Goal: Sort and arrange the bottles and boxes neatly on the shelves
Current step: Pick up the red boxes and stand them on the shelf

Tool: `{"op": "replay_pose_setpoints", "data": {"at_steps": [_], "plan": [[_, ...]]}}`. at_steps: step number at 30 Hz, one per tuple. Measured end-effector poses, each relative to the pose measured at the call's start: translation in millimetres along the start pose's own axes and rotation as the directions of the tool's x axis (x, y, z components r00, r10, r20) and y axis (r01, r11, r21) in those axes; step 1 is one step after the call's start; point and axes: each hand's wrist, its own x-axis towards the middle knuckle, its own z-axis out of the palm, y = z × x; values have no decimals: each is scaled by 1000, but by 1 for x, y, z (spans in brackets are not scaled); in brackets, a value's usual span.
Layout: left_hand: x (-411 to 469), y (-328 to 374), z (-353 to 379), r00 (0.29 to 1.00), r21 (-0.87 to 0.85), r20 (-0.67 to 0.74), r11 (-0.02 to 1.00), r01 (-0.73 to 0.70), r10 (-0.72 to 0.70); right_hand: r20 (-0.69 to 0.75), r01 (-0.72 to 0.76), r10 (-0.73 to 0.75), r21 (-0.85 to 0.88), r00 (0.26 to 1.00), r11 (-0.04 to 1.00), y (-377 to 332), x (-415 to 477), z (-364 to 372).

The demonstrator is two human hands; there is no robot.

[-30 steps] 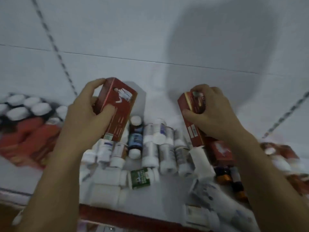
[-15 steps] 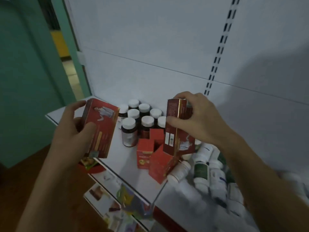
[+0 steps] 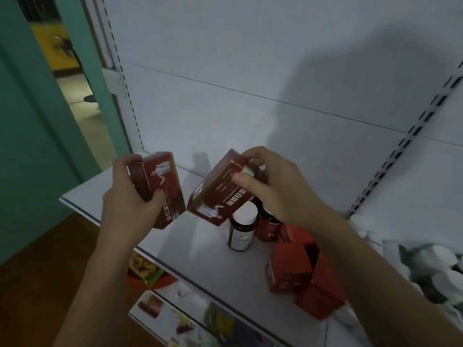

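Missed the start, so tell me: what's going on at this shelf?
A person is arranging stock on a white shelf. The left hand grips the left red box over the shelf's bare left part. The right hand holds the right red box tilted above two dark bottles. Small red boxes sit further right, beside a heap of white bottles.

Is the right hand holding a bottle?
No, the right hand grips a tilted red box above a white-capped bottle.
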Motion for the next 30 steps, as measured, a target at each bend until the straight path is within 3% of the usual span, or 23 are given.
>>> {"op": "replay_pose_setpoints", "data": {"at_steps": [4, 6, 8, 13, 15, 18, 21, 24, 27, 30], "plan": [[11, -29, 15, 997, 58, 43, 997, 54, -56, 192, 51, 6, -291, 981, 955, 4, 16, 47], [4, -35, 31, 993, 52, 101, 997, 53, -58, 215, 96, 5, -459, 977, 883, 7, 15, 66], [-6, -37, 45, 977, -17, 212, 1000, 0, 3, 191, 94, 1, -483, 982, 871, 9, 13, 74], [-5, -25, 54, 765, -164, 615, 980, -111, 189, 24, -57, 72, -379, 997, 924, 16, 3, 53], [4, -16, 47, 719, -39, 678, 984, -174, 154, -17, -97, 99, -402, 995, 910, 22, -4, 37], [18, 6, 38, 760, 267, 650, 939, -219, -8, -73, -187, 173, -459, 982, 869, 35, -18, 10], [25, 41, 47, 780, 354, 624, 877, -325, 37, -81, -289, 292, -530, 953, 797, 52, -43, -24], [25, 78, 73, 745, 359, 661, 834, -419, 90, -104, -397, 410, -542, 906, 741, 69, -82, -62], [9, 115, 113, 661, 299, 731, 793, -531, 167, -163, -522, 531, -557, 832, 646, 84, -133, -100], [-27, 158, 167, 495, 180, 835, 730, -659, 240, -236, -649, 641, -534, 730, 542, 98, -196, -140]]}}
